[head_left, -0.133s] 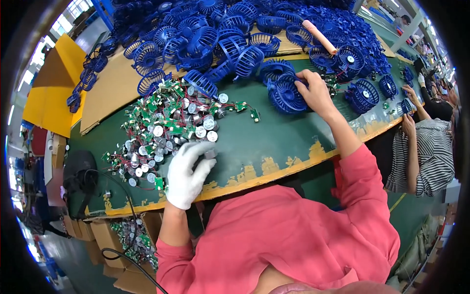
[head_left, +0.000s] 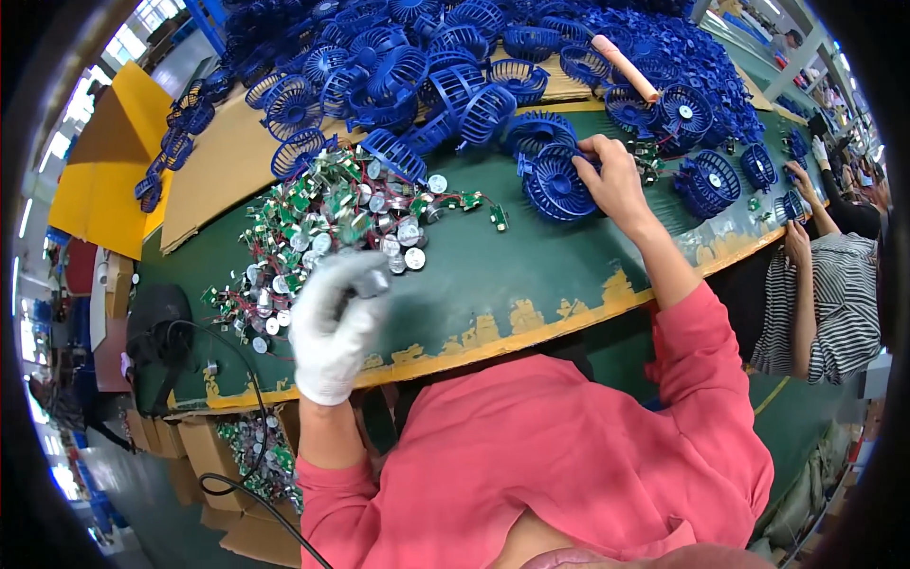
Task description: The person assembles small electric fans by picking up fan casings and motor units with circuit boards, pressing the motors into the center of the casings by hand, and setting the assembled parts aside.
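Note:
My left hand (head_left: 330, 332), in a white glove and smeared by motion, pinches a small silver motor (head_left: 375, 283) between thumb and fingers. It hovers just over the near edge of a heap of motors with green circuit boards (head_left: 322, 213) and red wires. My bare right hand (head_left: 614, 182) grips the right rim of a round blue fan housing (head_left: 559, 185) with slatted sides, its hollow facing up. A second blue housing (head_left: 538, 133) sits right behind that one.
A big pile of blue fan housings (head_left: 398, 71) covers the table's far side. At right stand housings with motors fitted (head_left: 711, 180). A pinkish rod (head_left: 626, 68) lies on the pile. A co-worker in stripes (head_left: 844, 303) works at far right. Below the table's left is a carton of motors (head_left: 213, 465).
My left hand has moved left with the motor, which now shows its shiny side. My right hand and the fan housing have stayed in place on the table.

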Demonstrator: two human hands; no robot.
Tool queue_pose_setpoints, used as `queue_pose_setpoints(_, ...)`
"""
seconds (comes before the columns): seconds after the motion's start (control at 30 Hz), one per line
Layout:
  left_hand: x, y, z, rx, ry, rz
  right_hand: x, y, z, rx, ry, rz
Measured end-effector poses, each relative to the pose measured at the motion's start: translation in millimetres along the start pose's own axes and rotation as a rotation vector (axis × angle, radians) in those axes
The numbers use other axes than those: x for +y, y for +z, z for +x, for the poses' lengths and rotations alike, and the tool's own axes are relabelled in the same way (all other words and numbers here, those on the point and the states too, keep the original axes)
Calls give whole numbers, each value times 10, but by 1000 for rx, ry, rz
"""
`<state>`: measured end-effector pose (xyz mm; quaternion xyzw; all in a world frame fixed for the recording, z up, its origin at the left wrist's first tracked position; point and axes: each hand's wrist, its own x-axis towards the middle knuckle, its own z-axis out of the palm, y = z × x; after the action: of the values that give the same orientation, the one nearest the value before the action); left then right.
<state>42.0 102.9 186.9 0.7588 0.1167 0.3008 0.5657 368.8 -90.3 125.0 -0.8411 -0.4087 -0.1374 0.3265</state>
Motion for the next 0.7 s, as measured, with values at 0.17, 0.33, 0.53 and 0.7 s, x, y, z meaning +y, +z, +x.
queue_pose_setpoints(0.17,164,21,61,237,471,-269,54,86,-4,100,37,70)
queue_pose_setpoints(0.33,86,113,47,166,-135,47,70,99,-16,94,57,142)
queue_pose_setpoints(0.53,40,141,16,248,255,-149,68,67,-45,90,6,52)
queue_pose_setpoints(0.7,-16,173,47,359,745,37,14,45,-22,85,106,221)
